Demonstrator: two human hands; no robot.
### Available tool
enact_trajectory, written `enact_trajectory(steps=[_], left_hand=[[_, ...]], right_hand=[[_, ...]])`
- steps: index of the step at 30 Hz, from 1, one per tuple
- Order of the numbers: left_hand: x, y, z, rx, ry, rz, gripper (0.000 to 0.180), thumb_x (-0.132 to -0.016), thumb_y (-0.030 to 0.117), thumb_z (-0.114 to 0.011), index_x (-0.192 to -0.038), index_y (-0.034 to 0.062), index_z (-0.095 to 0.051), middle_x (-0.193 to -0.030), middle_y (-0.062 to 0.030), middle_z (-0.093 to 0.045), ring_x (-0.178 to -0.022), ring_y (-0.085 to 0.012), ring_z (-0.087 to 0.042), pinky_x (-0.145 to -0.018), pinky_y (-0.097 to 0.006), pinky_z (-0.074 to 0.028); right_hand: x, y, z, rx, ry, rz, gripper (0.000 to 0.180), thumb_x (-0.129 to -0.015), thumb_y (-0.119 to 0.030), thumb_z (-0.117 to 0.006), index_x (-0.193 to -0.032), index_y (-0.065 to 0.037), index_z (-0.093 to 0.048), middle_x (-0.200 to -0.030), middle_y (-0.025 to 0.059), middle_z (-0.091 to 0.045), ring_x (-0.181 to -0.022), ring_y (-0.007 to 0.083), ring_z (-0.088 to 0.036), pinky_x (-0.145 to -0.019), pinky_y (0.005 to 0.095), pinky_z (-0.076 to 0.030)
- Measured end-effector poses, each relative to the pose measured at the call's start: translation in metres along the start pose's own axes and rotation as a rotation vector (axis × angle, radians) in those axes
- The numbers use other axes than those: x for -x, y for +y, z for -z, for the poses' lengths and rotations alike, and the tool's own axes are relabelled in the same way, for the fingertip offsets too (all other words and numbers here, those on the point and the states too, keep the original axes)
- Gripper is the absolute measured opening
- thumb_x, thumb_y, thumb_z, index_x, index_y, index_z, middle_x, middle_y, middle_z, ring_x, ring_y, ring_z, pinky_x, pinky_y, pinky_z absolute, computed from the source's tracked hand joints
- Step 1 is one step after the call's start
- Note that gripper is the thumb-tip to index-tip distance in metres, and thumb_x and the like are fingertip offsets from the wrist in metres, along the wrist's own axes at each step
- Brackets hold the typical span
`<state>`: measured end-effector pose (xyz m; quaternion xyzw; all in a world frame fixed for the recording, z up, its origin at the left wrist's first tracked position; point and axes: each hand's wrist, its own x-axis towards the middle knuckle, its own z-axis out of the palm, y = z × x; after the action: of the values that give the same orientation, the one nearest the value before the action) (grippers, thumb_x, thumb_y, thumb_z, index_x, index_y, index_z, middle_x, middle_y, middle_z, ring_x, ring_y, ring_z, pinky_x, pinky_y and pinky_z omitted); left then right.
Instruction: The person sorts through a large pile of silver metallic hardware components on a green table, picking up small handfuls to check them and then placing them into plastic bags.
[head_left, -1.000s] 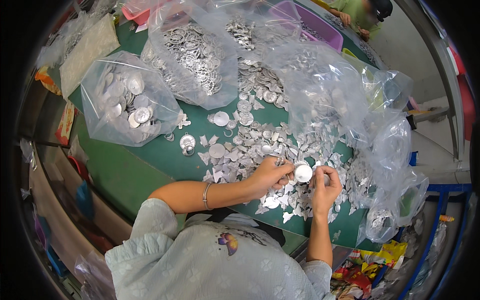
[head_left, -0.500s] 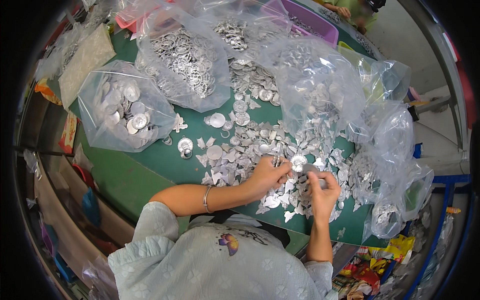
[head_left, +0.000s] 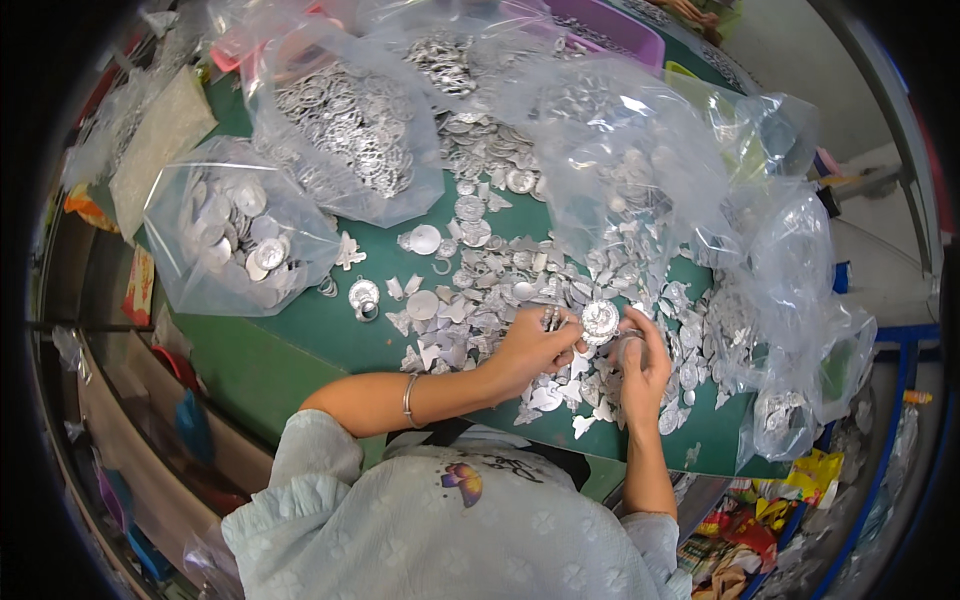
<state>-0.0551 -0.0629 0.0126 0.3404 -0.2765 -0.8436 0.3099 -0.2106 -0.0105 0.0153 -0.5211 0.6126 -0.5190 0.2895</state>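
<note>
My left hand (head_left: 540,343) is closed, its thumb and fingertips pinching the lower edge of a round silver medallion (head_left: 600,320) with a raised pattern. Silver pieces show at its knuckles; whether these are worn rings or loose parts I cannot tell. Close by on the right, my right hand (head_left: 646,365) curls around a smooth grey metal disc (head_left: 631,350), partly hidden by the fingers. Beneath and around both hands spreads a heap of small flat silver metal pieces (head_left: 460,330), some round, some butterfly-like, on the green tabletop (head_left: 300,340).
Clear plastic bags of metal parts stand left (head_left: 240,235) and behind (head_left: 350,130). More plastic bags (head_left: 640,150) lie along the right. A purple bin (head_left: 610,30) sits at the back. Another person's hand (head_left: 690,12) shows at the far edge. Coloured packets (head_left: 770,510) lie below the right edge.
My right hand has turned and drawn the grey disc slightly down, away from the medallion. The medallion now faces up in fuller view. The whole view has shifted slightly.
</note>
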Motion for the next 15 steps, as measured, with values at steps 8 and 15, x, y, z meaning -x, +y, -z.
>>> enact_trajectory(steps=[8, 15], left_hand=[[0.0, -0.001, 0.0, -0.076, -0.087, 0.01, 0.012, -0.083, 0.013, -0.056, -0.081, 0.0025, -0.05, -0.072, -0.0087, -0.057, -0.049, -0.0061, -0.04, -0.039, -0.018, -0.025], [-0.004, -0.001, 0.002, 0.054, -0.066, 0.138, 0.013, -0.084, 0.013, -0.055, -0.078, 0.0042, -0.048, -0.065, -0.0021, -0.049, -0.048, -0.0052, -0.036, -0.04, -0.018, -0.026]], right_hand=[[0.002, -0.009, 0.009, -0.087, -0.277, -0.312, 0.014, -0.086, -0.013, -0.053, -0.082, 0.0, -0.056, -0.065, 0.0004, -0.053, -0.056, 0.0064, -0.048, -0.052, 0.0194, -0.037], [-0.033, 0.017, 0.045, 0.359, -0.159, 0.059, 0.014, -0.085, -0.005, -0.048, -0.096, 0.0, -0.053, -0.081, 0.0067, -0.054, -0.073, 0.0142, -0.052, -0.066, 0.0242, -0.042]])
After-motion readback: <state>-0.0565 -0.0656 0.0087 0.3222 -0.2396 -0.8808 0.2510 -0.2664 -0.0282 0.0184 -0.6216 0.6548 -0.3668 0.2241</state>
